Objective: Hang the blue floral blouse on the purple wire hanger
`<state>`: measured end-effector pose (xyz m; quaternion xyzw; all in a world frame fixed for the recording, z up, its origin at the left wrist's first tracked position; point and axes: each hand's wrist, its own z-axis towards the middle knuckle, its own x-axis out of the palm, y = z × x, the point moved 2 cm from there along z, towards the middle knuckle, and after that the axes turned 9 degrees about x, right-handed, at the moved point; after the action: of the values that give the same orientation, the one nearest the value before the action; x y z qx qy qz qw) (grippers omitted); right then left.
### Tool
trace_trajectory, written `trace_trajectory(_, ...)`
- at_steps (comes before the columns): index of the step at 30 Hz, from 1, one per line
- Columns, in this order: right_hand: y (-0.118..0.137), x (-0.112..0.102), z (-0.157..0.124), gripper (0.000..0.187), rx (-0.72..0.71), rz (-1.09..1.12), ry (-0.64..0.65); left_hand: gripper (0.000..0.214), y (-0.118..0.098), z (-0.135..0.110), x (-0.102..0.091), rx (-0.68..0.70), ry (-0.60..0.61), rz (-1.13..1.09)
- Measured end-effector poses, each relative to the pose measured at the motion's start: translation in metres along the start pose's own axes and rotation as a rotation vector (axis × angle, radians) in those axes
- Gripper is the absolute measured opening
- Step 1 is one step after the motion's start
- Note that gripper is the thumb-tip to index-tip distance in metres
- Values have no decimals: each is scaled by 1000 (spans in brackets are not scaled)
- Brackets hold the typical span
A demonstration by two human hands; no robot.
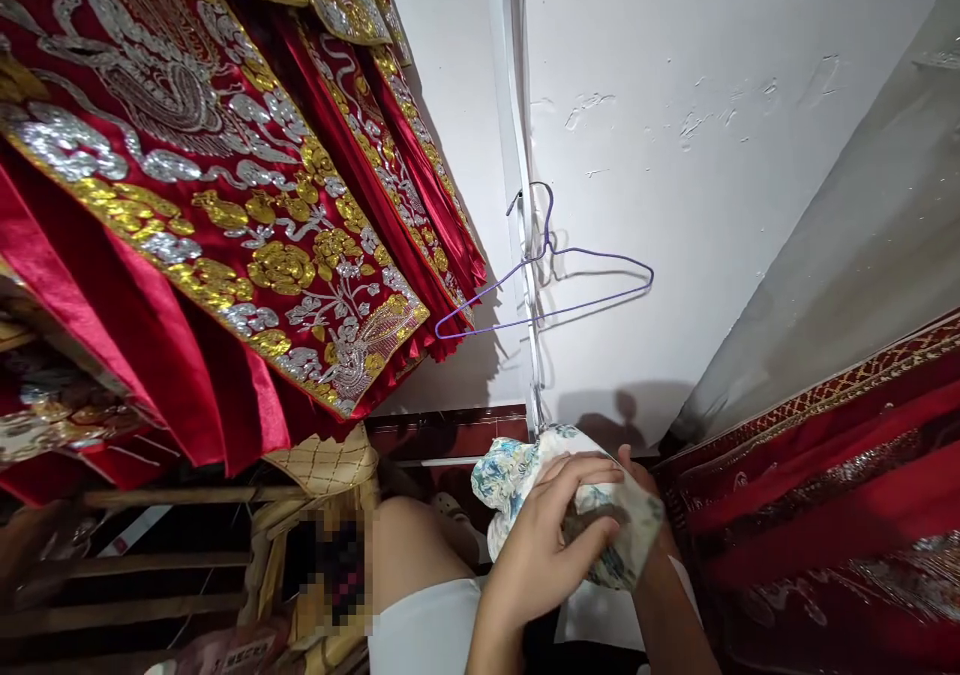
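A white floral cloth [506, 485] with blue and green flowers is bunched up low in the middle of the head view. My left hand [551, 530] is closed over its front, fingers curved across the folds and thumb bent toward them. Behind the cloth, my right hand [631, 467] holds it from the right side; most of its fingers are hidden, and part of the fabric hangs over the wrist. Above both hands, a purple wire hanger [585, 307] hangs by its hook, with nothing on it.
Red garments with gold and silver sequin embroidery [285, 265] hang at the left. A wooden rack [165, 555] stands below them. More red embroidered cloth [840, 515] is at the right. A pale vertical strip [514, 105] runs down the white wall [712, 185].
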<state>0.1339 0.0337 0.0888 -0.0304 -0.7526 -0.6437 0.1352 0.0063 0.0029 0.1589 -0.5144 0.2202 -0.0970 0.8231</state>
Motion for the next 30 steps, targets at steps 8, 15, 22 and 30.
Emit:
trace_trajectory(8, 9, 22, -4, 68, 120, 128, 428, 38, 33, -1, -44, -10, -274, 121)
trace_trajectory(15, 103, 10, 34, 40, -296, -444, 261, 54, 53, -13, -80, -200, 40, -13)
trace_trajectory(22, 139, -14, 119, 50, -510, -440, -270, 43, 36, -23, -119, -249, 225, 429)
trace_trajectory(30, 125, -52, 134, 30, -349, -681, -138, 17, 32, -14, -153, -218, 140, 787)
